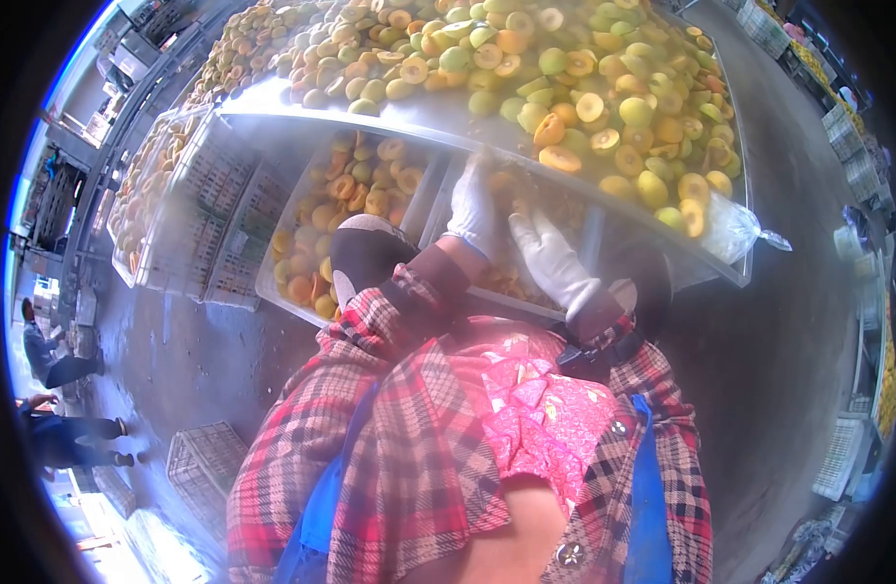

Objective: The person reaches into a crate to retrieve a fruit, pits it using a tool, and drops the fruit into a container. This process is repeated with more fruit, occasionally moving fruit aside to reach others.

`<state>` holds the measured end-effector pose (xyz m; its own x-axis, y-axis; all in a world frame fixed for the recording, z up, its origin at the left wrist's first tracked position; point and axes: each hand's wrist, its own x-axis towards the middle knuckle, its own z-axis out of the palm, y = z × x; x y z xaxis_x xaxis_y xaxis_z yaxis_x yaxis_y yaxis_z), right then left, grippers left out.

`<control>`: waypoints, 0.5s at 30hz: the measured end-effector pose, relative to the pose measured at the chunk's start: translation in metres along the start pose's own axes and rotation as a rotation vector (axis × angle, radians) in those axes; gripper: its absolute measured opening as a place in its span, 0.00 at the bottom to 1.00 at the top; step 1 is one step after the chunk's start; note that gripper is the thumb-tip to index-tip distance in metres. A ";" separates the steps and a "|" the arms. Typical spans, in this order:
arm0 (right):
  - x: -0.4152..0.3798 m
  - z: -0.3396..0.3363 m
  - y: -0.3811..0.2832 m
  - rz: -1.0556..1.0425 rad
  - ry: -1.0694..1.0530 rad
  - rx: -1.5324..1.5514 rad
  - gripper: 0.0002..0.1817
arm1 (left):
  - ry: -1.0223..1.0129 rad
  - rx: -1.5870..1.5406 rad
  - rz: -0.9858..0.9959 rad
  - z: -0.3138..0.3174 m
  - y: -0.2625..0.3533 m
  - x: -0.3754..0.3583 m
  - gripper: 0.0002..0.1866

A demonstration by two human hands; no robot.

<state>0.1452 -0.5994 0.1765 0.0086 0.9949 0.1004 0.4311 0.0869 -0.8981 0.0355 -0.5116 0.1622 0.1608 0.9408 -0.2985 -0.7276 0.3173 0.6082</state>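
A table (438, 105) bears halved fruit (590, 107), green to orange, some hollow.

Bright light (161, 547) gleams on the grey floor (180, 365).

Fruit halves (560, 159), yellow-orange (some green), heaped on table (438, 107)
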 end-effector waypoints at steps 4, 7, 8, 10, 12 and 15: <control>-0.002 -0.002 -0.008 0.065 -0.058 0.021 0.25 | -0.011 -0.030 -0.001 -0.007 -0.003 -0.001 0.21; 0.000 0.001 0.000 0.120 -0.070 0.063 0.24 | -0.009 0.255 0.192 -0.007 -0.005 -0.001 0.23; 0.000 0.002 0.003 0.111 -0.074 0.119 0.24 | 0.011 0.281 0.198 -0.006 -0.005 -0.001 0.23; -0.002 0.000 -0.001 0.103 -0.079 0.175 0.23 | 0.033 0.306 0.203 -0.007 -0.003 -0.002 0.23; -0.007 -0.008 -0.017 0.355 -0.242 0.308 0.21 | -0.038 0.131 -0.005 -0.009 0.000 -0.001 0.24; -0.005 0.000 0.000 0.330 -0.246 0.462 0.19 | -0.093 0.262 0.120 -0.011 -0.003 -0.002 0.25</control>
<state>0.1447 -0.6046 0.1758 -0.1574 0.9508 -0.2668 0.0057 -0.2693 -0.9630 0.0299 -0.5152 0.1531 0.1535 0.9764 -0.1520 -0.5497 0.2122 0.8079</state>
